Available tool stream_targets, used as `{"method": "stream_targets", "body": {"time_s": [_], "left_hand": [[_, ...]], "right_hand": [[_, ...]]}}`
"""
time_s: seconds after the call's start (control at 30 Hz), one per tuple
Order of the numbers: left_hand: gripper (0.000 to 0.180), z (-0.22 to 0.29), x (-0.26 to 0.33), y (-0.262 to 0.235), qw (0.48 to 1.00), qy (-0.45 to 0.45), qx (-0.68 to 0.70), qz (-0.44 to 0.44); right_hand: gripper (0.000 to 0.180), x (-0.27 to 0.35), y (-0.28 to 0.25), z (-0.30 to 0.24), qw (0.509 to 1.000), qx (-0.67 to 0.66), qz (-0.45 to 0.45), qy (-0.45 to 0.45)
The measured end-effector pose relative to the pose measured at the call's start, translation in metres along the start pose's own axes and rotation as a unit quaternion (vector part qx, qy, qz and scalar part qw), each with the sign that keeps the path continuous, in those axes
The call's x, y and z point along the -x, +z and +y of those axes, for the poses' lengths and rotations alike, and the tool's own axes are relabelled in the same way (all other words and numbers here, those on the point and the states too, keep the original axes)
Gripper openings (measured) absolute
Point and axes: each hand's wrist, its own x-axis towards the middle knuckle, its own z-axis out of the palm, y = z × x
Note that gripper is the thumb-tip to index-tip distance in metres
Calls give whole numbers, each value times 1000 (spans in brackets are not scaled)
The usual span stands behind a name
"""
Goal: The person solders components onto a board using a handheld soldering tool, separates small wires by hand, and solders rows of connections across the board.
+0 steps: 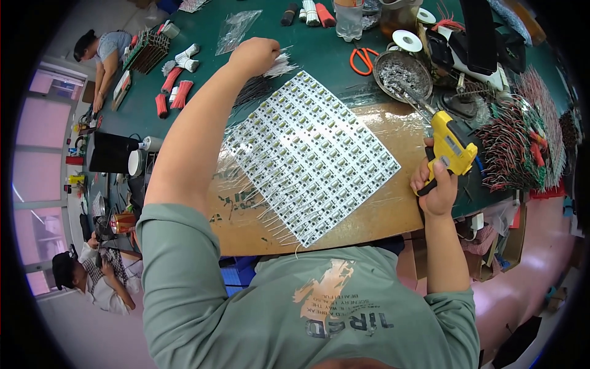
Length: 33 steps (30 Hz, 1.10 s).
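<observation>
My right hand (439, 187) is wrapped round the black grip of a yellow soldering gun (453, 144). The gun's metal front end reaches over a round metal bowl (376, 77) of silvery scraps. At the far side, my left hand (253, 56) is closed, its fingers down by a pile of white wires (281, 66); what its fingertips hold is hidden. Between the two arms lies a square white circuit board panel (326, 147) with rows of small parts. Thin white wires (261, 178) stick out along its left side.
Orange-handled scissors (362, 60) lie beside the bowl, near a white spool (407, 41) and a plastic bottle (349, 19). Red and green wire bundles (516, 144) crowd the right. Black wires (252, 91) lie left of the panel, on brown board (393, 123). Two people sit far left.
</observation>
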Motion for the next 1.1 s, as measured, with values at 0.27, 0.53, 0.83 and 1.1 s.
{"method": "stream_targets", "body": {"time_s": [0.27,0.53,0.83,1.1], "left_hand": [[27,-1,-1,-6,999,-6,25,-25],[27,1,-1,-8,995,-22,69,-63],[28,3,1,-18,990,-64,109,-58],[21,21,22,-20,942,-135,301,-70]], "right_hand": [[51,0,2,0,1000,4,2,2],[51,0,1,1,1000,12,-5,-4],[49,0,2,0,1000,7,-10,-4],[50,1,1,1,1000,6,-9,-2]]}}
